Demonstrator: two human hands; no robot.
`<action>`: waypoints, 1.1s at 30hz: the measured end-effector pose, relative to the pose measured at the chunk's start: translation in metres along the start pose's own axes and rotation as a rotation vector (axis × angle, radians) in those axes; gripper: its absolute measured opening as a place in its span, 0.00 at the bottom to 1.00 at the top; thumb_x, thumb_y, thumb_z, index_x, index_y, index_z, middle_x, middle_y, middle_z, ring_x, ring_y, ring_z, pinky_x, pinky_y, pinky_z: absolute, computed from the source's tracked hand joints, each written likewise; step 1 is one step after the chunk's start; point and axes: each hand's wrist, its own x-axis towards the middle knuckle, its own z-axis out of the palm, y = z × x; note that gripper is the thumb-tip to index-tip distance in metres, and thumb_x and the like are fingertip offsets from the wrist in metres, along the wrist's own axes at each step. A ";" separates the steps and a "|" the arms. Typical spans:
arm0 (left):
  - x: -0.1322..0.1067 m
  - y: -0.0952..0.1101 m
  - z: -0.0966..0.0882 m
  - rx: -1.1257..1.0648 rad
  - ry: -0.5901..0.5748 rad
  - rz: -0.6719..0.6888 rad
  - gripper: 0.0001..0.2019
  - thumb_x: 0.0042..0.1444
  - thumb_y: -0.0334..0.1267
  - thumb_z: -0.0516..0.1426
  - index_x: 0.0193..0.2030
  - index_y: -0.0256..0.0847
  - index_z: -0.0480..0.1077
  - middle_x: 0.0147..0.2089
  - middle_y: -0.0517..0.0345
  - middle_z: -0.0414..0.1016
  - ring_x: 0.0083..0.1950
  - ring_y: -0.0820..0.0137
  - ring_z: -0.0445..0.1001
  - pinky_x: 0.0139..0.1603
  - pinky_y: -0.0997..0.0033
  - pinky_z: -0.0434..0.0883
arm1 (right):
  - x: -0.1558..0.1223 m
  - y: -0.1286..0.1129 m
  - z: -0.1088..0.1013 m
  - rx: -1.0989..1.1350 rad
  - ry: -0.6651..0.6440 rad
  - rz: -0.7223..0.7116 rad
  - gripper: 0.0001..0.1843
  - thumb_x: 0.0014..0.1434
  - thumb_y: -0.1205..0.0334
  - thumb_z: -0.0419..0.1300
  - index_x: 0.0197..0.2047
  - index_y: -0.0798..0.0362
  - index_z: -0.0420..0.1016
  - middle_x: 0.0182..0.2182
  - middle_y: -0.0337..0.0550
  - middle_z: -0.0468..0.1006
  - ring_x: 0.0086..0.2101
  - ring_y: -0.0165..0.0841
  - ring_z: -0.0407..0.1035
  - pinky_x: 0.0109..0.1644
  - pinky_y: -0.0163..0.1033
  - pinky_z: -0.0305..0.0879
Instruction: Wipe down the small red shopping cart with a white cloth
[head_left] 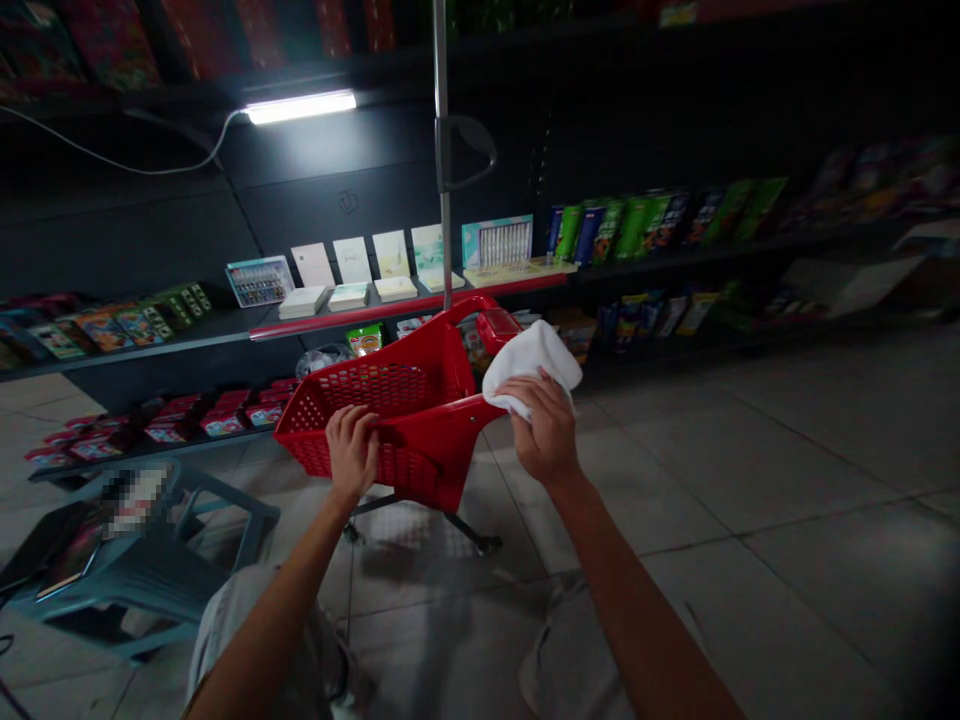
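A red plastic shopping basket stands tilted on a wheeled frame in front of me. My left hand is closed on the basket's near rim, fingers curled over the edge. My right hand is closed on a white cloth, held bunched against the basket's right edge. A metal handle pole rises behind the basket. My knees show at the bottom of the view.
Dark shop shelves run along the back, holding cards, boxes and coloured packets under a strip light. A grey-blue plastic stool with flat items on it stands at the left. The floor is grey tile.
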 end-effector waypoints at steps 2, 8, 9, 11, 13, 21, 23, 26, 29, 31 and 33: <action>0.000 0.020 0.004 -0.039 -0.044 0.055 0.20 0.68 0.43 0.51 0.64 0.46 0.68 0.68 0.47 0.68 0.75 0.55 0.58 0.76 0.44 0.52 | 0.001 -0.012 0.004 0.014 -0.044 -0.003 0.16 0.65 0.64 0.51 0.47 0.50 0.78 0.46 0.44 0.82 0.52 0.39 0.73 0.72 0.52 0.53; 0.003 0.060 0.024 -0.056 -0.070 0.105 0.38 0.64 0.51 0.58 0.76 0.41 0.50 0.72 0.39 0.61 0.77 0.49 0.53 0.78 0.35 0.40 | -0.021 -0.037 0.022 -0.038 -0.229 -0.046 0.16 0.64 0.64 0.53 0.49 0.50 0.80 0.46 0.46 0.83 0.49 0.43 0.72 0.66 0.51 0.60; 0.004 0.062 0.027 -0.049 -0.059 0.085 0.39 0.62 0.52 0.59 0.75 0.41 0.50 0.71 0.38 0.62 0.76 0.49 0.56 0.78 0.35 0.39 | -0.026 -0.038 0.025 -0.046 -0.237 -0.062 0.18 0.65 0.64 0.53 0.52 0.50 0.80 0.48 0.47 0.83 0.50 0.43 0.72 0.65 0.52 0.60; 0.008 0.062 0.032 -0.037 -0.035 0.035 0.40 0.60 0.55 0.61 0.73 0.41 0.53 0.67 0.38 0.65 0.73 0.49 0.60 0.78 0.35 0.39 | -0.034 -0.038 0.031 -0.010 -0.227 -0.079 0.21 0.66 0.64 0.51 0.59 0.51 0.77 0.54 0.48 0.81 0.54 0.44 0.71 0.66 0.52 0.59; 0.013 0.059 0.036 -0.048 -0.013 -0.006 0.39 0.57 0.58 0.63 0.69 0.41 0.57 0.64 0.39 0.67 0.69 0.49 0.63 0.77 0.36 0.41 | -0.036 -0.037 0.034 0.076 -0.188 -0.074 0.25 0.68 0.64 0.49 0.64 0.51 0.73 0.59 0.48 0.78 0.60 0.43 0.69 0.68 0.53 0.59; 0.030 0.046 0.033 -0.225 -0.033 -0.208 0.12 0.68 0.49 0.51 0.49 0.46 0.67 0.52 0.52 0.77 0.57 0.59 0.71 0.69 0.48 0.55 | -0.023 -0.046 0.049 -0.095 -0.275 -0.099 0.28 0.69 0.63 0.50 0.71 0.53 0.64 0.70 0.50 0.65 0.68 0.45 0.59 0.71 0.54 0.54; 0.030 0.045 0.030 -0.248 -0.032 -0.230 0.10 0.68 0.47 0.50 0.48 0.46 0.68 0.51 0.53 0.78 0.56 0.59 0.71 0.69 0.49 0.55 | -0.012 -0.057 0.053 -0.188 -0.300 -0.093 0.27 0.69 0.65 0.52 0.69 0.54 0.66 0.69 0.52 0.67 0.66 0.46 0.62 0.70 0.52 0.56; 0.027 0.044 0.027 -0.309 -0.003 -0.241 0.09 0.68 0.45 0.50 0.45 0.46 0.68 0.48 0.55 0.78 0.54 0.60 0.72 0.68 0.51 0.55 | 0.017 -0.077 0.055 -0.291 -0.416 -0.067 0.20 0.68 0.67 0.53 0.61 0.58 0.73 0.61 0.57 0.75 0.62 0.46 0.67 0.66 0.50 0.60; 0.024 0.041 0.023 -0.360 0.026 -0.242 0.10 0.67 0.46 0.50 0.43 0.46 0.69 0.46 0.57 0.78 0.52 0.61 0.72 0.67 0.51 0.56 | 0.051 -0.094 0.059 -0.413 -0.637 0.030 0.16 0.69 0.67 0.50 0.53 0.58 0.76 0.48 0.58 0.82 0.52 0.45 0.74 0.59 0.47 0.66; 0.022 0.038 0.019 -0.386 0.034 -0.224 0.10 0.67 0.46 0.50 0.43 0.46 0.69 0.45 0.57 0.78 0.52 0.61 0.73 0.66 0.51 0.56 | 0.069 -0.100 0.061 -0.462 -0.762 0.104 0.16 0.70 0.65 0.49 0.52 0.59 0.76 0.46 0.57 0.81 0.49 0.45 0.76 0.53 0.46 0.69; 0.019 0.034 0.016 -0.402 0.032 -0.198 0.11 0.67 0.47 0.50 0.44 0.47 0.69 0.46 0.57 0.78 0.52 0.61 0.73 0.65 0.51 0.56 | 0.083 -0.102 0.059 -0.449 -0.847 0.135 0.18 0.69 0.61 0.51 0.55 0.60 0.74 0.51 0.58 0.79 0.49 0.47 0.76 0.50 0.45 0.70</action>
